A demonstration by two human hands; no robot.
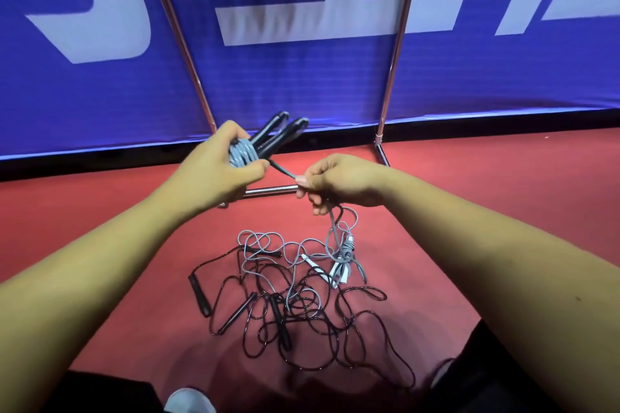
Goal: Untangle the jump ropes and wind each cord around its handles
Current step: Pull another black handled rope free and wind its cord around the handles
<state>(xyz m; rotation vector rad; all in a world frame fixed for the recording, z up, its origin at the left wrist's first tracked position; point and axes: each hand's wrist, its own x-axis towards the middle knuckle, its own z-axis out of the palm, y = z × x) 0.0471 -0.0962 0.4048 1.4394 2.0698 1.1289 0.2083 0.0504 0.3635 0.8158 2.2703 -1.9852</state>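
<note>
Head view: the left hand (214, 164) grips 2 dark handles (278, 134) side by side, thumb pressed against the grey coil (241, 153) wound around them, apparently to keep the turns from slipping. The right hand (339, 183), just beside it, pinches the loose grey cord (285, 172) and holds it taut between the hands, seemingly ready to feed another turn. From that hand the cord drops to the tangle (295, 305) of black and grey ropes on the red floor (486, 211), below both hands.

Open floor (503, 171) right; tangle (278, 315), perhaps bar (268, 191), block.
</note>
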